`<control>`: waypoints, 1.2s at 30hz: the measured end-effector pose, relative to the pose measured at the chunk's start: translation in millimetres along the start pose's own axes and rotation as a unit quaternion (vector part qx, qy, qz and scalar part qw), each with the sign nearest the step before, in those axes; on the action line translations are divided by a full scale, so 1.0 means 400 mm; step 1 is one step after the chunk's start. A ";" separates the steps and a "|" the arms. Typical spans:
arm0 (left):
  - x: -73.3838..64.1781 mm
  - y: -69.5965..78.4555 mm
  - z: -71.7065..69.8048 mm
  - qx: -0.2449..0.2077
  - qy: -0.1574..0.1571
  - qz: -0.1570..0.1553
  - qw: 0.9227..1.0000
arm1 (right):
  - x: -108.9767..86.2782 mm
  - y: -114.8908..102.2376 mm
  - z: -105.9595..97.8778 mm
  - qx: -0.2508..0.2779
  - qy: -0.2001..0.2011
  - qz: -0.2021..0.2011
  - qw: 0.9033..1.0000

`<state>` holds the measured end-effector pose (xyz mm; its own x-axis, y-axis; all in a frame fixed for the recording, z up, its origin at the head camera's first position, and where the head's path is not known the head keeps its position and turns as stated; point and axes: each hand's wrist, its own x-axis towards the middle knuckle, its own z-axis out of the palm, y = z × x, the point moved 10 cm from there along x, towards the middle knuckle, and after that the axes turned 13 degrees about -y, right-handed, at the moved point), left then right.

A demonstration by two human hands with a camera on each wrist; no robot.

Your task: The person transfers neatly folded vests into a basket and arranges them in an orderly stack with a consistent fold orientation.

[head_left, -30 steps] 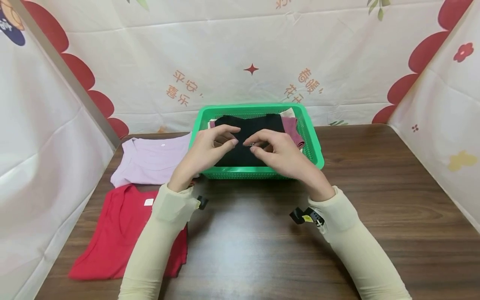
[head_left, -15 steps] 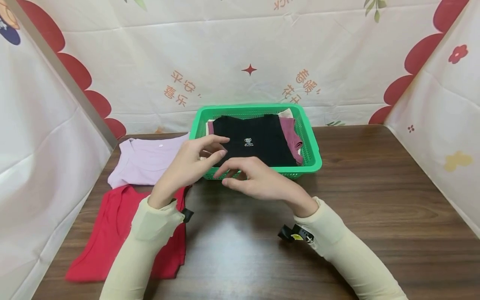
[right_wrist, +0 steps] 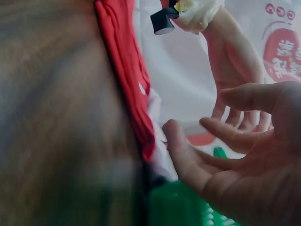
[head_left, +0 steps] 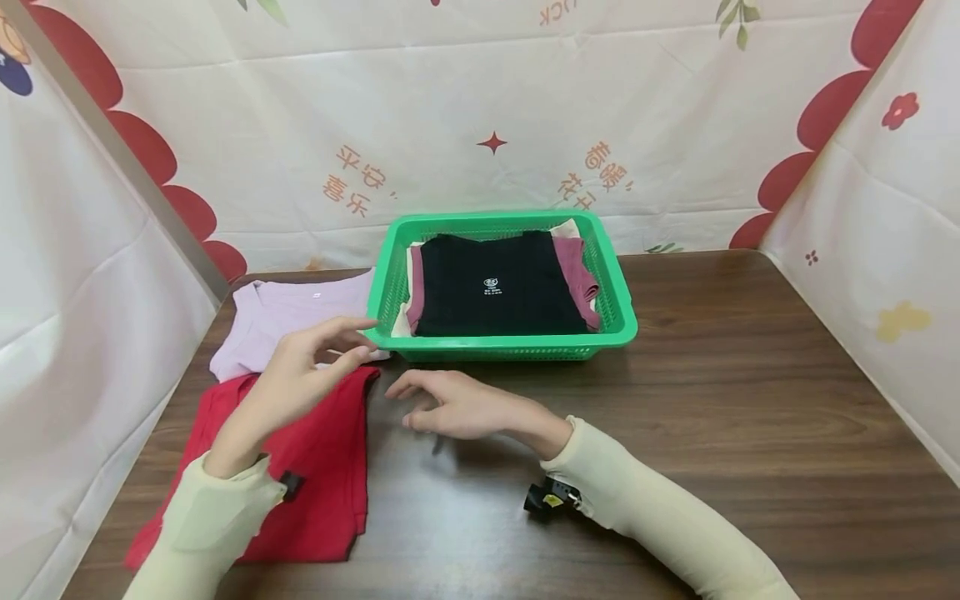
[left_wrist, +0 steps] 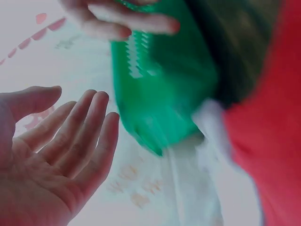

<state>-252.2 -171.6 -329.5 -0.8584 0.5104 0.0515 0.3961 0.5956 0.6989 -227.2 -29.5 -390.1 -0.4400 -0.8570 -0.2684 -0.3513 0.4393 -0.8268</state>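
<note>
My left hand (head_left: 296,371) hovers over a folded red garment (head_left: 315,492), its fingers loosely bent and holding nothing. In the left wrist view the left palm (left_wrist: 61,160) faces up with fingers spread. To the right, my right hand (head_left: 468,406) hangs above the table in front of the basket, fingers relaxed and nothing between them. A folded lavender top (head_left: 292,308) lies behind the red garment. In the green plastic basket (head_left: 510,342) a folded black top (head_left: 502,258) with a small white print lies on dusky pink (head_left: 573,271) and cream garments.
The dark wooden table (head_left: 735,375) carries everything and stretches off to the right. A printed white cloth backdrop (head_left: 450,92) rises behind it, with more cloth at both sides. The basket stands near the back edge, close against the lavender top.
Both hands have left the basket, moving left and toward me. The left hand has come over the red garment. The black top lies uncovered in the basket.
</note>
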 end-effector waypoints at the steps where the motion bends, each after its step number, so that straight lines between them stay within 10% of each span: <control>1: -0.012 -0.017 -0.005 0.004 0.000 -0.007 1.000 | 0.007 0.008 0.014 0.012 -0.012 0.013 1.000; 10: -0.128 -0.144 -0.059 0.057 0.033 -0.071 0.995 | 0.070 0.022 0.112 0.150 -0.066 0.032 0.986; 19: -0.215 -0.266 -0.106 0.155 0.058 -0.132 0.977 | 0.109 0.029 0.127 0.241 -0.020 0.030 0.970; 29: -0.313 -0.420 -0.125 0.133 -0.031 -0.288 0.948 | 0.140 0.030 0.133 0.292 -0.014 0.023 0.956; 36: -0.334 -0.461 -0.126 0.095 -0.079 -0.314 0.941 | 0.154 0.026 0.127 0.304 0.027 0.029 0.952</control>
<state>-227.1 -380.7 -429.5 -0.8899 0.0971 -0.4458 -0.1094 0.9032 0.4151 -215.9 -91.6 -440.4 -0.4922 -0.8132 -0.3105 0.2106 0.2348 -0.9489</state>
